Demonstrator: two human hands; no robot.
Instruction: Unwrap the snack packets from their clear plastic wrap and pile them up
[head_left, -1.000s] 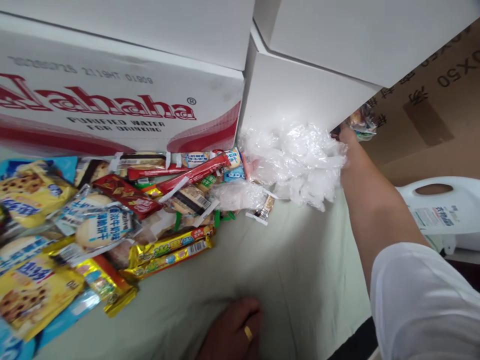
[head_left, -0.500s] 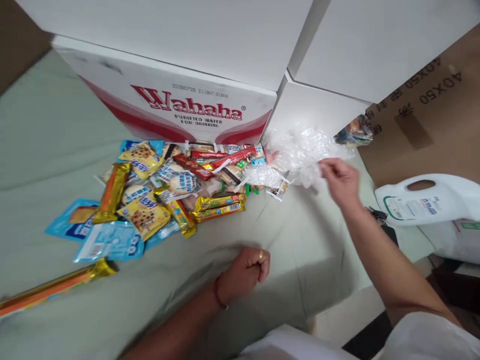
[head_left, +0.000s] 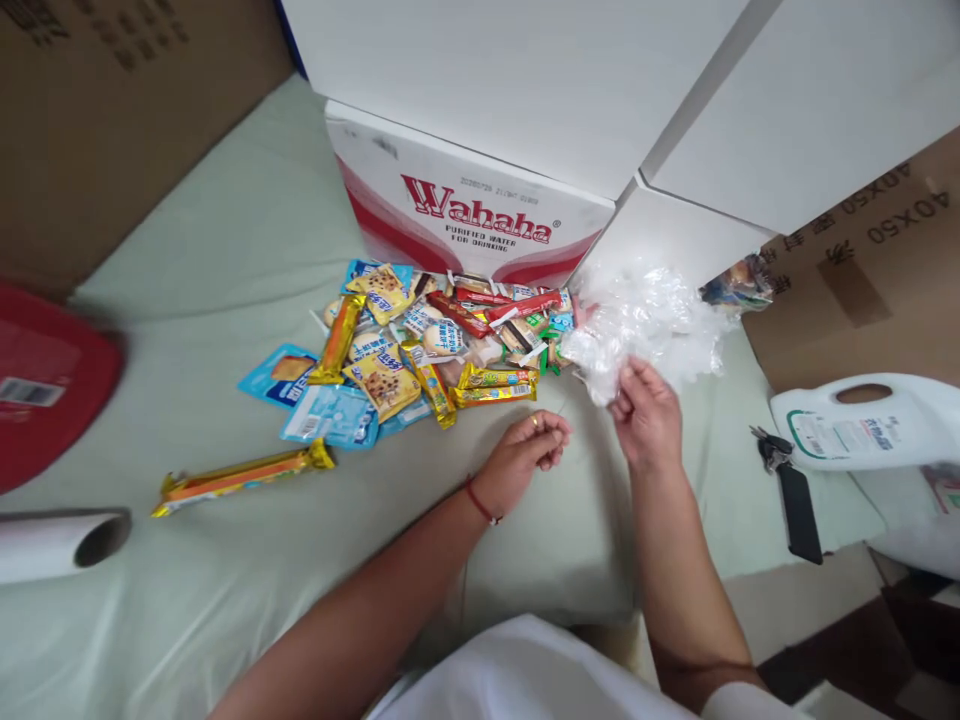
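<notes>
My right hand [head_left: 648, 415] pinches the near edge of a crumpled clear plastic bag [head_left: 645, 310], one of a bunched heap of thin plastic. To its left, my left hand [head_left: 525, 452], with a gold ring and a red bracelet, hovers with curled fingers and nothing visible in them. Just beyond lies a pile of wrapped snacks: yellow biscuit packets [head_left: 384, 382], blue packets [head_left: 330, 415], red wrapped bars [head_left: 525, 305] and yellow-wrapped bars [head_left: 495, 385]. A long gold-and-orange snack stick [head_left: 240, 478] lies apart at the near left.
A Wahaha water carton [head_left: 472, 210] stands behind the snacks, with white boxes [head_left: 495, 80] above. Brown cartons [head_left: 855, 270] flank both sides. At right are a white jug [head_left: 870, 420], keys [head_left: 772, 450] and a black object [head_left: 799, 510]; at left, a red object [head_left: 52, 370] and white roll [head_left: 60, 545].
The view has swung left. My right hand has drawn toward me and left, holding the plastic bag's edge; my left hand has moved forward, nearer the snacks and the right hand.
</notes>
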